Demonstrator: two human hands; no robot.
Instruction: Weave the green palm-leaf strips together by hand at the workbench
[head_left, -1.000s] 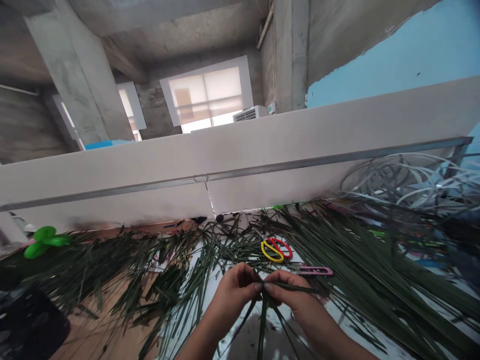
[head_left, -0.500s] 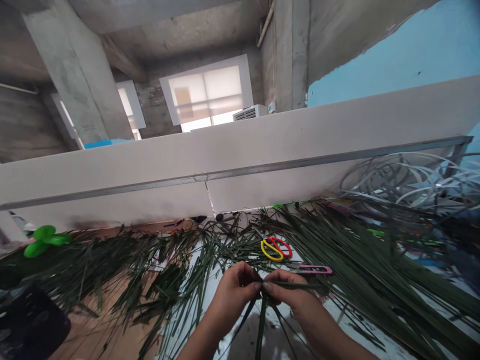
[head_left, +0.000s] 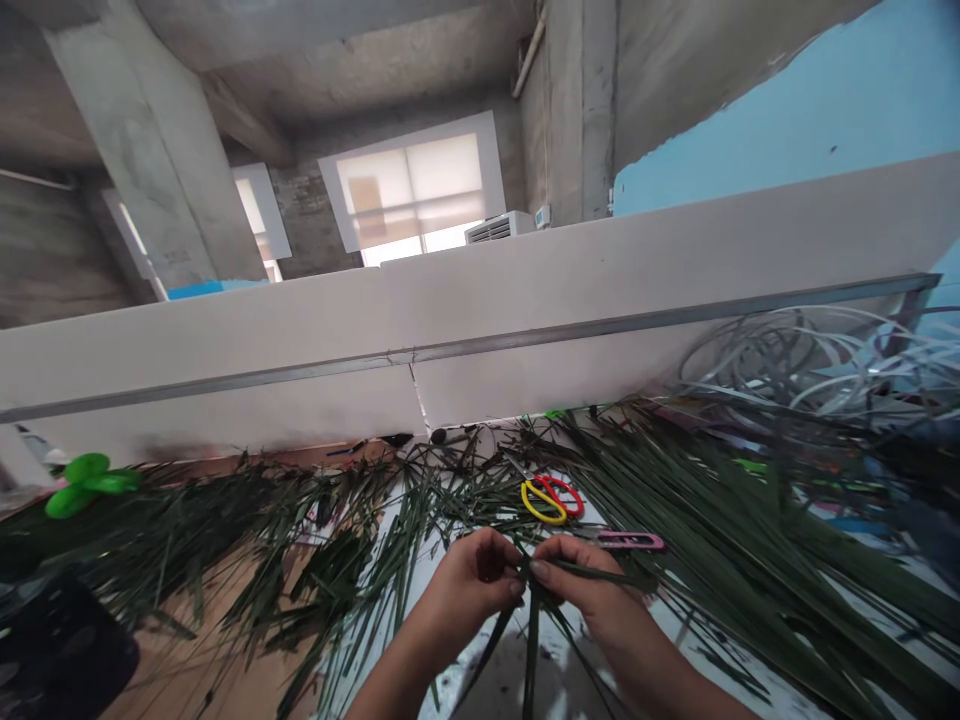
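Note:
Several dark green leaf strips meet in a small bundle between my two hands and fan out downward. My left hand pinches the bundle from the left with thumb and fingers. From the right, my right hand grips it between thumb and forefinger, and one strip runs out to the right across that hand. Just above my hands lie scissors with one yellow and one red handle. A pink-handled cutter rests above my right hand.
Loose cut leaves cover the left side, and long green leaves the right. Coiled pale strips stand back right. A green balloon-like object and a dark container are at left. A low white partition runs behind.
The thumb of my left hand has shifted slightly down, and my right fingers have moved a little at the bundle. The hanging strips have swung slightly and spread.

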